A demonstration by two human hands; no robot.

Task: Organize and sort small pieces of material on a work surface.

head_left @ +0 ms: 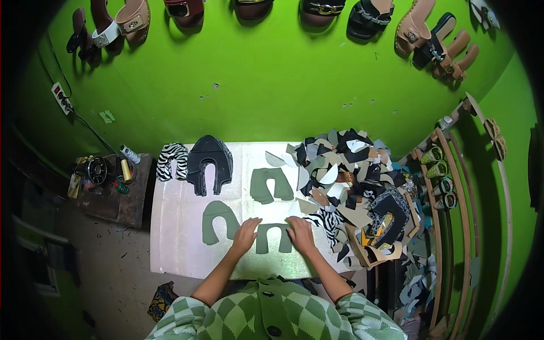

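An olive-green U-shaped cut piece (262,244) lies on the white table (175,238) in front of me, its two legs pointing toward my body. My left hand (246,234) rests beside its upper left corner, fingers stretched out. At the upper right corner is my right hand (300,233), also flat with fingers extended. Both hands seem to touch the piece's edges, and neither grips anything. A stack of similar olive-green pieces (259,190) lies just beyond. To the left of my left hand sits another olive-green U-shaped piece or stack (209,233).
Black U-shaped pieces (198,164) and zebra-striped ones (165,164) lie at the table's far left. A heap of mixed offcuts (334,164) covers its right side, beside an open box (362,255). A wooden rack (462,226) stands right; sandals (365,20) hang on the green wall.
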